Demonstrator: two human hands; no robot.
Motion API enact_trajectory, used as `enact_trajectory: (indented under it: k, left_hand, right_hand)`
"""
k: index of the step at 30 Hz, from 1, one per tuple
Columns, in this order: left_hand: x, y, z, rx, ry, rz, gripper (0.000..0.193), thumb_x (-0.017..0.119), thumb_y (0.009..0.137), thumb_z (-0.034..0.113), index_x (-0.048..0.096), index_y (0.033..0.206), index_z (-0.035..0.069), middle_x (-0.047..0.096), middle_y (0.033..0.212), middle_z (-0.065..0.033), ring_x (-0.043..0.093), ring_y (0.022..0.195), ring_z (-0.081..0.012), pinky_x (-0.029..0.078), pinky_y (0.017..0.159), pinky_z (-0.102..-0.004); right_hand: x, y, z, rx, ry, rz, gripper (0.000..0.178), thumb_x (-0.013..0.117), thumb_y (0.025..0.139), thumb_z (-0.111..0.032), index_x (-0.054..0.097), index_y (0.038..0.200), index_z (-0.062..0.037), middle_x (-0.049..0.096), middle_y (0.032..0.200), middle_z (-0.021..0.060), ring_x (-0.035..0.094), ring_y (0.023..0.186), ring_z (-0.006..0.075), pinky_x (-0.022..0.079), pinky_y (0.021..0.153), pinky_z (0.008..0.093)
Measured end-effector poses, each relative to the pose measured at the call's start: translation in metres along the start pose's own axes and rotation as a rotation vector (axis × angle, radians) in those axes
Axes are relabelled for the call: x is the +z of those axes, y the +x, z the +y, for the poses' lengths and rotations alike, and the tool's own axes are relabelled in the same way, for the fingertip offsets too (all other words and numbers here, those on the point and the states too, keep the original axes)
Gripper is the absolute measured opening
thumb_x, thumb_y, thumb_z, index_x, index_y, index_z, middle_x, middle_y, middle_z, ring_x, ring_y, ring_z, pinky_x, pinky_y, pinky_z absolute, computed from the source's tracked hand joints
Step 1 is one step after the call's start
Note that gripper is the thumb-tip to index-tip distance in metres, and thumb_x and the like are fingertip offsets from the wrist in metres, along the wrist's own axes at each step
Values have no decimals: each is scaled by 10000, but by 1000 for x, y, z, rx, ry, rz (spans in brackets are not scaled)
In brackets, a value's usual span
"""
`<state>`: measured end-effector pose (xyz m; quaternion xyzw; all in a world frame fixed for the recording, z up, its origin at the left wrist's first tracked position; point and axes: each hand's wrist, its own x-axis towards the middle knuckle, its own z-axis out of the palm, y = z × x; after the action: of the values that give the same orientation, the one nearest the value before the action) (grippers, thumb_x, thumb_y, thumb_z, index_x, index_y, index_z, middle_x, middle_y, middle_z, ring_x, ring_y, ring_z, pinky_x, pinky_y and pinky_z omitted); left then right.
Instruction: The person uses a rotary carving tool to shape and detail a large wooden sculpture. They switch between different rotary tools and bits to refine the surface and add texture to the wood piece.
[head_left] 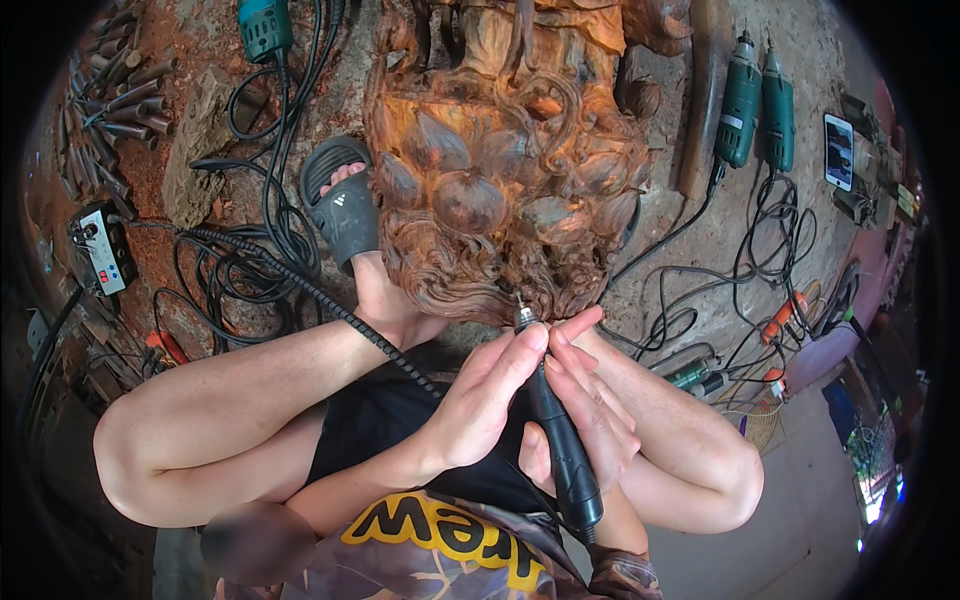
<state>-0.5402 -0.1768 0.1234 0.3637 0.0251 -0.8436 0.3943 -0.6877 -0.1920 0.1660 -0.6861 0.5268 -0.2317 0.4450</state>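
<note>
A black pen-shaped rotary carving tool (562,440) slants up from my lap, its thin metal bit touching or very near the lower edge of a carved wooden sculpture (470,200). My left hand (485,395) pinches the tool near its collar, thumb along the top. Around the body of the same tool, my right hand (600,415) is closed, with its index finger stretched out beside the wood. The sculpture is reddish brown, with rounded leaf-like lobes and swirling curled grooves. It stands between my bent legs. Some fingertips are hidden behind the tool.
Two green rotary grinders (740,105) lie at the right, near a phone (839,152). Another green power tool (264,28) is at the upper left. Black cables (235,275) tangle on both sides. A control box (103,250) and chisels (130,105) lie left.
</note>
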Motion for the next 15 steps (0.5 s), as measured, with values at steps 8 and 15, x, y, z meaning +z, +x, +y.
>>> enact_trajectory:
  k: [8,15]
  left_hand:
    - [2,-1,-2,-10,3,7,554,344,1196,385,619,1350,-69,503,1622,-231,624,1281,-218,452,1160,-384]
    - [0,0,-5,10,57,-4,573,340,1197,369,554,1479,-82,567,1563,-215,614,1278,-195,441,1165,-376]
  right_hand:
    - [-2,-3,0,20,-3,-18,435,776,913,-122,702,1262,126,700,1309,347,719,1225,448,599,1031,466]
    - [0,-6,2,9,17,16,442,775,910,-116,697,1271,126,695,1321,346,726,1213,443,608,1012,461]
